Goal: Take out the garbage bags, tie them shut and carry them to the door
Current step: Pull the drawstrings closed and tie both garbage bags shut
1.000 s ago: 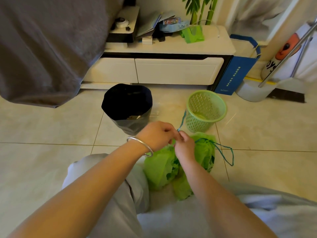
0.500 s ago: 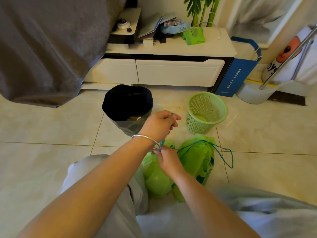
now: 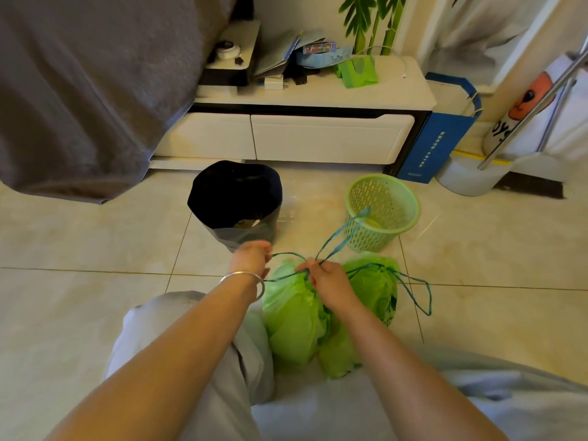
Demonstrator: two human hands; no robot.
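Two green garbage bags sit on the floor between my knees. The near bag [image 3: 291,316] has a teal drawstring [image 3: 337,243]. My left hand [image 3: 251,257], with a silver bangle on the wrist, pinches one end of that string. My right hand [image 3: 324,278] pinches the string at the bag's neck, with a loop rising up past it. The second green bag [image 3: 372,281] lies to the right, its own drawstring loop [image 3: 420,294] trailing on the tiles. A bin lined with a black bag [image 3: 235,198] stands just beyond my left hand.
An empty green mesh basket [image 3: 385,211] stands beyond the bags. A low white cabinet [image 3: 286,138] runs along the back, with a blue paper bag [image 3: 436,144] and a white dustpan [image 3: 471,176] to its right. A grey blanket [image 3: 86,84] hangs at the left.
My hands have drawn apart along the drawstring, the left moving down and left, the right moving right, so the string now stretches between them with a loop standing up.
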